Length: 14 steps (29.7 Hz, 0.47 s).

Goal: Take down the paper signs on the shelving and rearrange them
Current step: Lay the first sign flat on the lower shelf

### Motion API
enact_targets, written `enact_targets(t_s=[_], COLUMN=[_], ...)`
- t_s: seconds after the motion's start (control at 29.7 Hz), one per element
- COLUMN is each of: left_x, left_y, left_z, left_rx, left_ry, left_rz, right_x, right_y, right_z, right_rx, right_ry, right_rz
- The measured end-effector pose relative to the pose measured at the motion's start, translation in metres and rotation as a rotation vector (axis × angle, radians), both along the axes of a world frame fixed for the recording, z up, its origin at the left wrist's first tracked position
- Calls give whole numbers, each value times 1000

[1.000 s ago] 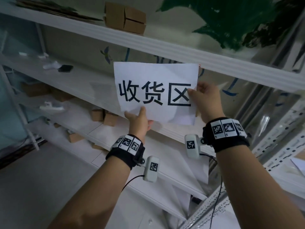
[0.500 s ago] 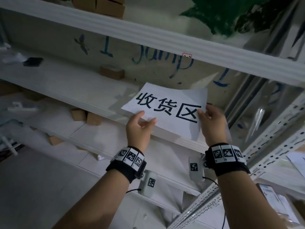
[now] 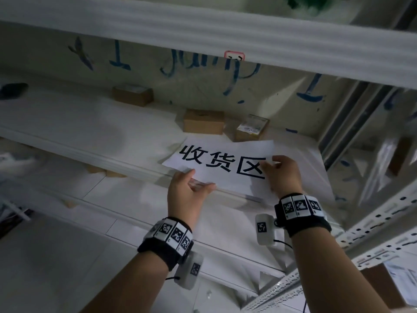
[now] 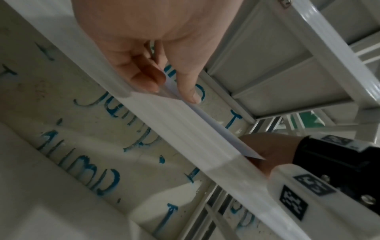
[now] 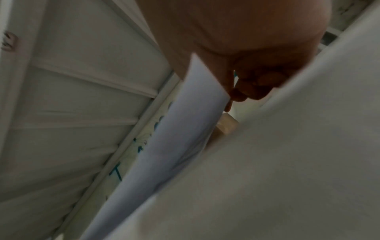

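A white paper sign [image 3: 223, 163] with three large black characters lies nearly flat over the front of a white shelf [image 3: 94, 132], just in front of the boxes. My left hand [image 3: 189, 188] pinches its near left edge, thumb on top and fingers underneath at the shelf lip. My right hand [image 3: 282, 175] pinches its right end by the last character. The left wrist view shows the sheet [image 4: 216, 128] edge-on between thumb and fingers [image 4: 144, 76], above the shelf's front rail [image 4: 185, 129]. The right wrist view is blurred; the paper [image 5: 185, 129] runs down from that hand's curled fingers [image 5: 251, 87].
Three small cardboard boxes [image 3: 203, 120] [image 3: 133, 96] [image 3: 251, 127] stand on the same shelf behind the sign. The upper shelf's front rail [image 3: 203, 35] carries a small red-edged tag [image 3: 234, 55]. A perforated metal upright [image 3: 372, 224] runs at the right. Blue lettering covers the back wall.
Both hands have carried the sign down from the upper shelf rail and tilted it from upright to nearly flat over the lower shelf.
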State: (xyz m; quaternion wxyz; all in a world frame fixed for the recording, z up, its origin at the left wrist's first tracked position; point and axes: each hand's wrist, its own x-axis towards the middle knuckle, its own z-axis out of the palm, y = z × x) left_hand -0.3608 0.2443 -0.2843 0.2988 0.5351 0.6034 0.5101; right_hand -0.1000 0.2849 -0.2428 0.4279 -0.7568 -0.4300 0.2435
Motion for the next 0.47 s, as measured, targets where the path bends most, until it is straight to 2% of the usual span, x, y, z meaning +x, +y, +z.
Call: enact_targets(t_s=[0.24,0.47], left_x=[-9,-17], left_y=[-5,-10], left_z=[-3,10], left_rx=[33,-78], left_ry=[140,193], left_rz=[-3,-22], right_x=[2,2], right_y=[11,13], right_z=[-16,-14], right_rx=[-51,-122], right_ry=[-149,-187], right_rz=[-52,-69])
